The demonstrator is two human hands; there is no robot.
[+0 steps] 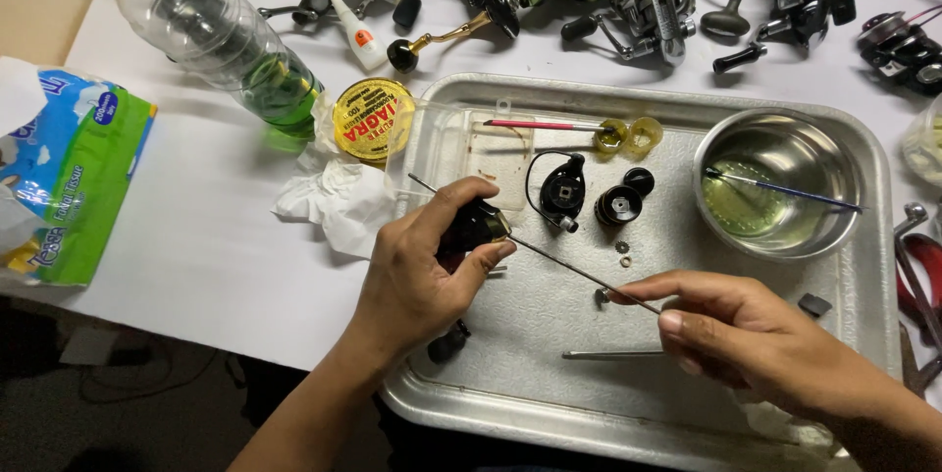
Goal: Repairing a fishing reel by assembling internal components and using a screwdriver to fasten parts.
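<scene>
Gripping a black reel part [471,227] over the metal tray [549,413], left hand [412,286] closed round it. Thin metal rod [549,256] runs through it, slanting down-right to right hand [746,335], fingertips pinched on its lower end.

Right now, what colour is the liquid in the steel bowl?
Pale yellow-green, in the bowl on the tray; head view.

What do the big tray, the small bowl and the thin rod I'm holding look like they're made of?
The tray looks like stamped aluminium or steel: dull grey, pebbled, with a rolled rim. The bowl seems to be stainless steel, since its wall is bright and mirror-like. The rod, gripped by the right hand and running through the black part in the left hand, looks like slim bare metal with a grey sheen.
</scene>
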